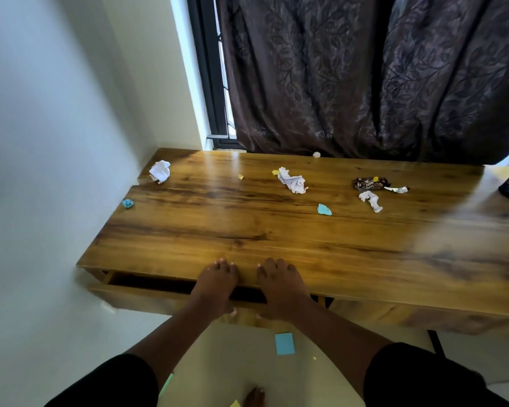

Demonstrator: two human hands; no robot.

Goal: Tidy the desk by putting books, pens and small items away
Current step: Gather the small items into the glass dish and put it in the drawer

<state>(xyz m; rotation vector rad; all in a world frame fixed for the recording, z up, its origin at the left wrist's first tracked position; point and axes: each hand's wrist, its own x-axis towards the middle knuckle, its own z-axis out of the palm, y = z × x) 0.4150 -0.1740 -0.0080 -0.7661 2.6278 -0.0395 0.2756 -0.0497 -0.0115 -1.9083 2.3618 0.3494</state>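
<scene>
Both hands lay at the desk's near edge above the part-open drawer: left hand and right hand, fingers straight on the top, thumbs on the drawer front, seemingly working it. Crumpled papers and a wrapper sat far right.

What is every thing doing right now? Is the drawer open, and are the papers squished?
drawer: slightly open
left hand: fingers on desk edge, thumb on drawer front
right hand: same
white paper: crumpled
wrapper: torn open
blue note: flat on floor
curtain: drawn
</scene>
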